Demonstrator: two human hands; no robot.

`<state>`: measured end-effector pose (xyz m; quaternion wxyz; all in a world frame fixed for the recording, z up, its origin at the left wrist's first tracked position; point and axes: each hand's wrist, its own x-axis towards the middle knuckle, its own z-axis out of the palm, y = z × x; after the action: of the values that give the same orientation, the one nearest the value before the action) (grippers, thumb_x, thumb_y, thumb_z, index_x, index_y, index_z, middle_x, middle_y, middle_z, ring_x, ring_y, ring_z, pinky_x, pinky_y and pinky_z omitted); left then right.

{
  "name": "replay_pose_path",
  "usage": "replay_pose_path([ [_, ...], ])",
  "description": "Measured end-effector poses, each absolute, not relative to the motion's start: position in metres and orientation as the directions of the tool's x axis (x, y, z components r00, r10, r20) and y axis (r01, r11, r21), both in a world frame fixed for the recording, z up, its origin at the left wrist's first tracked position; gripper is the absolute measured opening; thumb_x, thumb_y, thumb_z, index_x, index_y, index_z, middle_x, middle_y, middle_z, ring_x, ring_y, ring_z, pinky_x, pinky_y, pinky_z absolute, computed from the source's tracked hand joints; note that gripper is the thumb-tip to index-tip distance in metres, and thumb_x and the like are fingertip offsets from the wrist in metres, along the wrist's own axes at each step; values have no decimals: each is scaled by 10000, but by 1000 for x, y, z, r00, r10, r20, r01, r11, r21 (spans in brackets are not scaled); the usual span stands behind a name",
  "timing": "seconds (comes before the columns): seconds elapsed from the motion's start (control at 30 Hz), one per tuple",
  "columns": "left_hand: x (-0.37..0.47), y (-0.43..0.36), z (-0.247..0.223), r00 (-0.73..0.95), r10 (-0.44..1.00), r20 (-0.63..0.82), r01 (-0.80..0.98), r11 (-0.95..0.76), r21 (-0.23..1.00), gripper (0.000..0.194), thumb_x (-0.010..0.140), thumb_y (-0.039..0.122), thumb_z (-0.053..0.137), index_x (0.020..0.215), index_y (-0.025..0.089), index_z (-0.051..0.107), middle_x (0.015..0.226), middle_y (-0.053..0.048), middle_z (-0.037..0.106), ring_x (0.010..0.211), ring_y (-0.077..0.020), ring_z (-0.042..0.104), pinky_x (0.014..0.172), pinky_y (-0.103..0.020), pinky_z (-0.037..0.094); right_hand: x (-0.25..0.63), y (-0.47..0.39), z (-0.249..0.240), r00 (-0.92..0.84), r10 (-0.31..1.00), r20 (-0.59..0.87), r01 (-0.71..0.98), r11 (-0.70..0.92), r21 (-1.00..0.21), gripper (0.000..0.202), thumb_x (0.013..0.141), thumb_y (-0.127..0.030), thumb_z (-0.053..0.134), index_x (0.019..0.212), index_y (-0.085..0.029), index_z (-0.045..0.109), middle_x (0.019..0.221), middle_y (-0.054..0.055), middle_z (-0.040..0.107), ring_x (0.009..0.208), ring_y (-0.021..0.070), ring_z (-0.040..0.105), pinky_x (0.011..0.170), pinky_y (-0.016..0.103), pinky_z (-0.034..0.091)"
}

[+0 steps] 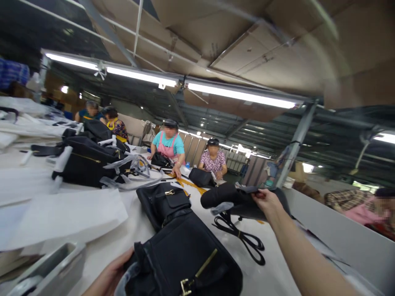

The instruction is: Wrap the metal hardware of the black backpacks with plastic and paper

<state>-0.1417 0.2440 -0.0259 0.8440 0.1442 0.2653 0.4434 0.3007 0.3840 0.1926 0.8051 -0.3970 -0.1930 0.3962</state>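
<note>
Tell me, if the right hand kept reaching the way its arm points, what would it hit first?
Probably the small black leather bag farther up the white table, past the black fabric piece the right hand already grips; depth is unclear.

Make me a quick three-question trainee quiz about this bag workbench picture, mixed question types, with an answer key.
1. True or false: the right hand grips a dark bag piece raised above the table.
2. What does the left hand hold?
A. scissors
B. the black bag nearest the camera
C. white paper
3. Fill in: the loose black strap lies on the table below the ___ hand.

Key
1. true
2. B
3. right
</note>
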Motion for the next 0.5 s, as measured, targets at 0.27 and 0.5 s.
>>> replay_pose_path([
  [0.27, -147, 243, -28, 479, 826, -299, -659, 563, 499, 424, 682, 384, 757, 1059, 216, 655, 937, -75, 764, 956, -372, 708, 844, -478, 564, 260, 192, 275, 654, 736, 178, -396, 532, -749, 368, 828, 55, 489, 604, -200, 347, 516, -117, 359, 359, 16, 329, 411, 115, 437],
  [0.5, -147, 235, -20, 53, 996, -67, -75, 71, 995, 258, 847, 370, 511, 895, 171, 668, 858, -96, 737, 925, -311, 697, 800, -407, 554, 189, 41, 116, 614, 787, -57, -345, 203, -916, 424, 443, -103, 817, 763, -239, 574, 566, -79, 573, 461, 115, 598, 427, 209, 541],
])
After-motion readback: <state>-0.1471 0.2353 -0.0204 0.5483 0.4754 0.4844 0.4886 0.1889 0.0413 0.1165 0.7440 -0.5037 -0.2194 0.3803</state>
